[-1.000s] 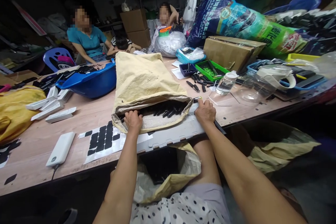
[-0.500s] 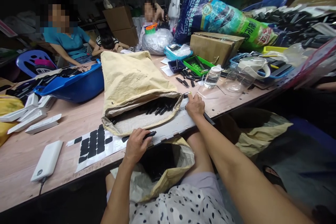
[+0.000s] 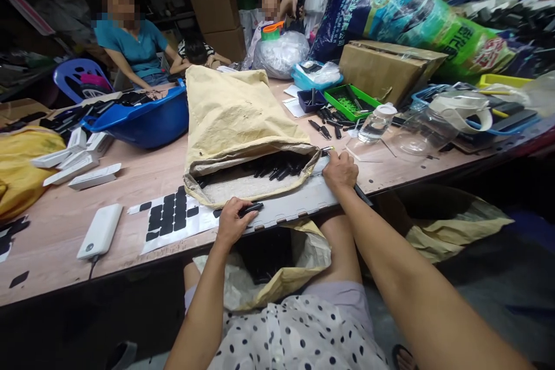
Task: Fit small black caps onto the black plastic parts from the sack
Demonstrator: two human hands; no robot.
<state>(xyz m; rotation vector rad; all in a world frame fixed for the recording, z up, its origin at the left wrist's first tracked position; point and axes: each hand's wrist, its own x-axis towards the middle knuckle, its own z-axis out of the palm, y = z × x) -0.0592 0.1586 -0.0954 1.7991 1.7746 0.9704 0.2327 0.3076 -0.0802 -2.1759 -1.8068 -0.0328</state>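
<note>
My left hand (image 3: 234, 221) is closed on a small black pen-shaped part (image 3: 252, 208) at the table's front edge. In my right hand (image 3: 341, 170) is a slim tool with a black handle (image 3: 363, 195); its metallic end (image 3: 326, 151) shows past the fingers, but its kind is unclear. Between and behind both hands lies a tan woven sack (image 3: 243, 110), its mouth toward me, with several black parts (image 3: 281, 167) inside. A grey-white board (image 3: 299, 199) lies under the sack's mouth. Left of my left hand is a sheet of black stickers (image 3: 173, 214).
An opened sack (image 3: 299, 283) sits at my lap below the edge. A white power bank (image 3: 100, 231) and a blue basin (image 3: 147, 127) are left. Right stand a water jar (image 3: 377, 124), a clear pitcher (image 3: 427, 127) and a green tray (image 3: 347, 98). People sit across the table.
The view has shifted, so the tabletop sits further right and higher in the picture. Both hands keep their holds at nearly the same places by the sack.
</note>
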